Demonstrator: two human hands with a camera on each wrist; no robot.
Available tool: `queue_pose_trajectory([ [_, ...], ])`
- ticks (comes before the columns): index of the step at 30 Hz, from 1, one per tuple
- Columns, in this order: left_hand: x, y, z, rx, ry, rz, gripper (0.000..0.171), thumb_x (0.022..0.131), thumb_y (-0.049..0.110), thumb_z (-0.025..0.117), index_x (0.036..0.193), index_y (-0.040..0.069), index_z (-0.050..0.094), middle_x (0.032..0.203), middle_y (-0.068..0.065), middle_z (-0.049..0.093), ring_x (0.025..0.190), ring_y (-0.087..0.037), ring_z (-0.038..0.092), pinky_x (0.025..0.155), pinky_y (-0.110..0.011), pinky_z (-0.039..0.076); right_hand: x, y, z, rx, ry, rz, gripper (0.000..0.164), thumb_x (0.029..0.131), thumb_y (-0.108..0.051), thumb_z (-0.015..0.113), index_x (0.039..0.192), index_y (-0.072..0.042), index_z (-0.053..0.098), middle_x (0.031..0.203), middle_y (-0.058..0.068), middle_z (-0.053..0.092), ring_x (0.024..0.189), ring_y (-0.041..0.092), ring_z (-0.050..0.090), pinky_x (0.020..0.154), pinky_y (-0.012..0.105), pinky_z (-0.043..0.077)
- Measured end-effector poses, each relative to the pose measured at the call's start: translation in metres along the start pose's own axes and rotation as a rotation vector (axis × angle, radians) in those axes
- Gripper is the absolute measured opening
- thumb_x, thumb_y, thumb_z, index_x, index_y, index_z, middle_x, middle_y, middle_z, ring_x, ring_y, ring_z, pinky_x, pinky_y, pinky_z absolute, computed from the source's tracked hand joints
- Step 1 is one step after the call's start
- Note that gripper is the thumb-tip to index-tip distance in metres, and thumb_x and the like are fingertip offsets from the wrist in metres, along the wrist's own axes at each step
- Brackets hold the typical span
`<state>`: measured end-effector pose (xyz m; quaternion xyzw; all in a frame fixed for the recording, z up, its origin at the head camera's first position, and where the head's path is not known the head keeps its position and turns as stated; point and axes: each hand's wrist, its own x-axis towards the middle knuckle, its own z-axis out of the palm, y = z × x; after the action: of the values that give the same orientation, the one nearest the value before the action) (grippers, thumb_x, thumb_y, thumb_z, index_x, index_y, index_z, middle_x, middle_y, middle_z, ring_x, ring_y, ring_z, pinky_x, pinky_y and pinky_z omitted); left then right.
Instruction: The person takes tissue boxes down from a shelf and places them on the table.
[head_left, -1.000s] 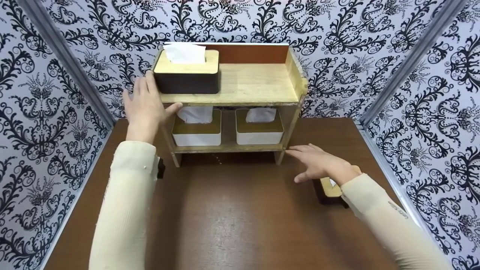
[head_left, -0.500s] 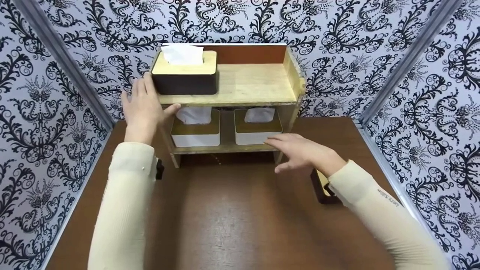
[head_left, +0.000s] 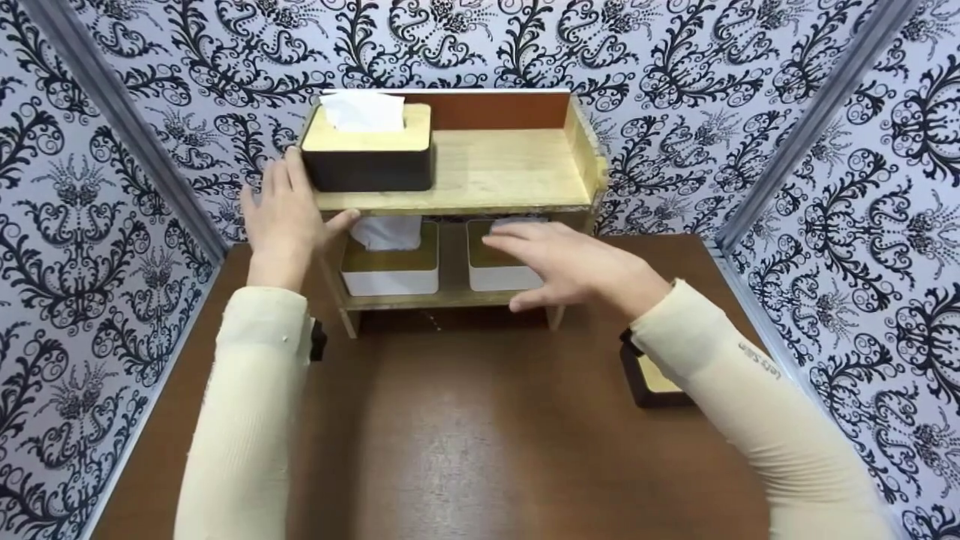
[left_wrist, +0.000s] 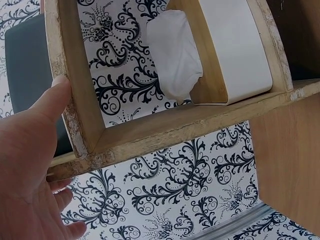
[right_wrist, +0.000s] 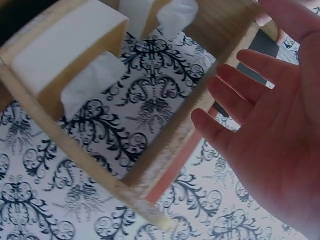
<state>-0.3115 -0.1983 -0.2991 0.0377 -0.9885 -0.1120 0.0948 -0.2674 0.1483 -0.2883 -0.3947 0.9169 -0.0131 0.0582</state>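
Note:
A small two-tier wooden shelf [head_left: 510, 199] stands at the back of the table. My left hand [head_left: 283, 217] holds its upper left corner; in the left wrist view the thumb presses the front edge and the fingertips show beyond the side panel. Beside those fingers, a dark tissue box [head_left: 367, 169] with a pale wooden lid sits on the top tier. White tissue boxes with wooden lids, one left [head_left: 391, 281] and one right [head_left: 504, 277], stand on the lower tier. My right hand [head_left: 574, 266], fingers extended, hovers before the right one, partly covering it, and holds nothing.
Another dark tissue box [head_left: 652, 379] lies on the brown table [head_left: 450, 435] at the right, partly hidden by my right sleeve [head_left: 720, 367]. Patterned walls [head_left: 847, 247] close in the back and both sides, with metal posts [head_left: 795, 135] at the corners.
My right hand has moved left and up, from beside the shelf's right leg to in front of the right white tissue box. My left hand stays on the shelf corner.

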Motion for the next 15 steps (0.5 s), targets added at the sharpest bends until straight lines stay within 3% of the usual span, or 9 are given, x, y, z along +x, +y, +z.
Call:
queue_pose_trajectory([
  [8, 0.0, 0.0, 0.001, -0.001, 0.002, 0.004, 0.123, 0.08, 0.072, 0.06, 0.155, 0.007, -0.013, 0.162, -0.026, 0.004, 0.15, -0.04, 0.008, 0.121, -0.066, 0.004, 0.019, -0.006, -0.024, -0.055, 0.018, 0.041, 0.096, 0.084, -0.056, 0.067, 0.157, -0.015, 0.019, 0.162, 0.01, 0.024, 0.148, 0.031, 0.027, 0.125, 0.048, 0.02],
  [15, 0.0, 0.0, 0.001, -0.009, 0.014, 0.006, 0.122, 0.08, 0.069, 0.062, 0.155, 0.007, -0.011, 0.161, -0.025, 0.008, 0.15, -0.04, 0.011, 0.12, -0.066, 0.004, 0.038, -0.001, -0.038, 0.004, 0.026, 0.102, 0.098, 0.084, -0.056, 0.066, 0.158, -0.02, 0.012, 0.164, 0.009, 0.017, 0.15, 0.031, 0.02, 0.125, 0.052, 0.016],
])
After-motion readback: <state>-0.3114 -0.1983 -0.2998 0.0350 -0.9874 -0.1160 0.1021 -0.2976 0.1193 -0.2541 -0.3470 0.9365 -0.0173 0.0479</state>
